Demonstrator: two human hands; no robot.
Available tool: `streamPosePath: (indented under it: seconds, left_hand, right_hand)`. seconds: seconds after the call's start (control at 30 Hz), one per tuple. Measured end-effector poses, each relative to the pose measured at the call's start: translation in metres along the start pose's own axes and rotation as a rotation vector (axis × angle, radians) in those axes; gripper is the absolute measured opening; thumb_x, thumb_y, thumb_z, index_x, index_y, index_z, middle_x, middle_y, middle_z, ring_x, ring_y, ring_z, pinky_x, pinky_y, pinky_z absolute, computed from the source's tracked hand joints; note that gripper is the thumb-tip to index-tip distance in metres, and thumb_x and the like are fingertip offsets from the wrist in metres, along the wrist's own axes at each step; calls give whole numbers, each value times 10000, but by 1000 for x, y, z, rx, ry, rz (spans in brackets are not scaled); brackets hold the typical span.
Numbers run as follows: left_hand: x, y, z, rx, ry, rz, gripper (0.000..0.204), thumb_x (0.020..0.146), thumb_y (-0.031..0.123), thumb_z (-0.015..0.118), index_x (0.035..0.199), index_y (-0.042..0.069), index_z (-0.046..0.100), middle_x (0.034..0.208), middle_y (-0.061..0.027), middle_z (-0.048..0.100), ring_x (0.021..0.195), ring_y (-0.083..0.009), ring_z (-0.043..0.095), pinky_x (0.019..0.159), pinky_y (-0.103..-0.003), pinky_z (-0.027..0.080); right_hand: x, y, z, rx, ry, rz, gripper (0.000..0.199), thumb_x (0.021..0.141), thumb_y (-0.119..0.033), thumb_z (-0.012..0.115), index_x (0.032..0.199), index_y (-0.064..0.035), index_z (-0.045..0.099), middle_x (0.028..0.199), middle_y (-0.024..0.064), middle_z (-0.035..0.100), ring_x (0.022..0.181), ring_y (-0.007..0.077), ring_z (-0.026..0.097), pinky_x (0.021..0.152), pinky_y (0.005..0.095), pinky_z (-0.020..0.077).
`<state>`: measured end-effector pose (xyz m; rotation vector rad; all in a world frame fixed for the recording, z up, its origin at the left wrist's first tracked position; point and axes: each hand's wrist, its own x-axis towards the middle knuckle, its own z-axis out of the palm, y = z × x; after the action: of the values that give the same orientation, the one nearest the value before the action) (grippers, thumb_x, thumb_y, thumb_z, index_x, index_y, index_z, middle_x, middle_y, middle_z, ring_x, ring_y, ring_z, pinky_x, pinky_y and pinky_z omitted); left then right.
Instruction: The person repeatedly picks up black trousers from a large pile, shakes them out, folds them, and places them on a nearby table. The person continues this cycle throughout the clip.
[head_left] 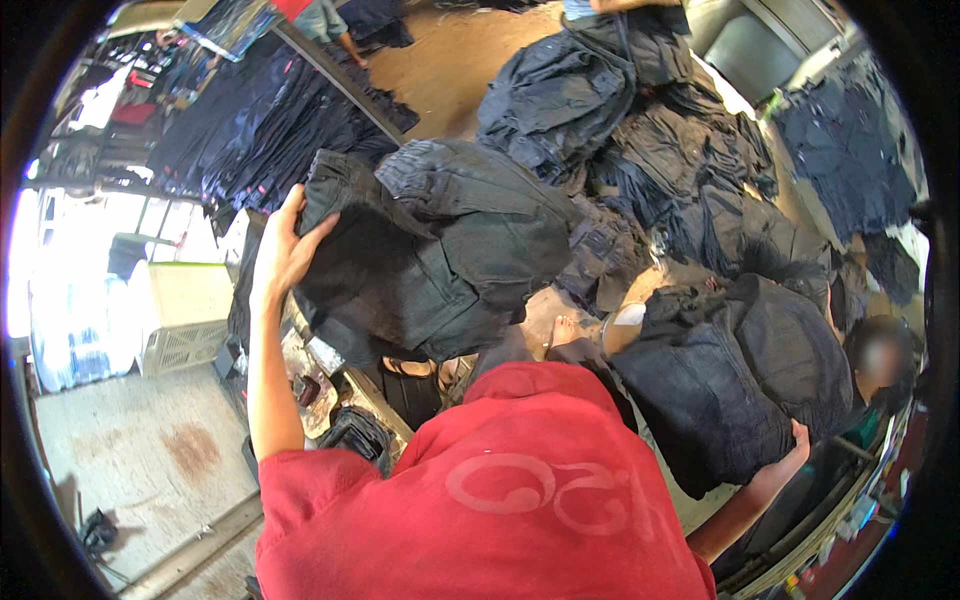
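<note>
Raised at the left, my left hand [290, 245] is closed on the edge of a pair of dark trousers [480, 235], thumb in front of the cloth. A gathered waistband shows at the top of this garment, and its lower part hangs bunched before my chest. On the other side, my right hand [785, 460] grips the lower outer edge of a bulky bundle of dark clothing [720, 370]. Most of that hand's fingers are hidden by the cloth. Between the two garments, bare feet [565, 330] show on the floor.
Heaps of dark garments [560, 95] cover the floor ahead and to the right. More dark clothes [270, 130] lie piled at the far left beside a rail. A pale plastic crate [185, 315] stands at left. Another person [885, 360] is close at right; others are at the back.
</note>
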<state>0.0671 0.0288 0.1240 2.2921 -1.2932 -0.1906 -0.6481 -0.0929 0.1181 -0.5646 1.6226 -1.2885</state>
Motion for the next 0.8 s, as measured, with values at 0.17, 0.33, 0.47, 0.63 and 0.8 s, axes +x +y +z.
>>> streamPosePath:
  seconds: [0.17, 0.33, 0.47, 0.63, 0.8]
  left_hand:
    - [-1, 118, -12, -229, -4, 432, 721, 710, 290, 980, 1219, 7, 556, 1023, -100, 682, 930, -220, 670, 892, -346, 525]
    - [49, 215, 45, -550, 80, 719, 990, 520, 473, 997, 1256, 11, 521, 1152, -72, 605, 1065, -215, 623, 975, -354, 515]
    - [89, 292, 128, -372, 56, 956, 856, 628, 514, 966, 1214, 40, 560, 1078, -156, 671, 1008, -347, 710, 903, -401, 563]
    - [92, 350, 261, -317, -198, 1138, 720, 762, 528, 867, 1191, 25, 584, 1102, -160, 674, 1034, -395, 683, 894, -444, 560]
    - [83, 345, 373, -277, -381, 1192, 641, 763, 367, 911, 1190, 15, 587, 1099, -161, 672, 1031, -385, 681, 905, -438, 575]
  right_hand:
    - [0, 3, -20, 57, 116, 7, 304, 893, -313, 654, 981, -33, 734, 995, 67, 724, 879, 229, 691, 867, 357, 556]
    - [-11, 8, -47, 83, 192, -29, 229, 815, -237, 688, 907, -33, 732, 917, 73, 720, 824, 245, 691, 836, 357, 557]
    - [-35, -2, -67, 104, 213, 56, 209, 815, -216, 673, 894, -29, 720, 895, 82, 728, 802, 251, 696, 821, 363, 567]
    - [-63, -11, -101, 277, 373, 187, 144, 837, -173, 654, 839, -36, 700, 830, 76, 726, 754, 227, 683, 814, 360, 569]
    - [-79, 9, -137, 274, 482, 124, 161, 805, -159, 686, 900, -29, 691, 934, 86, 720, 869, 256, 686, 862, 374, 560]
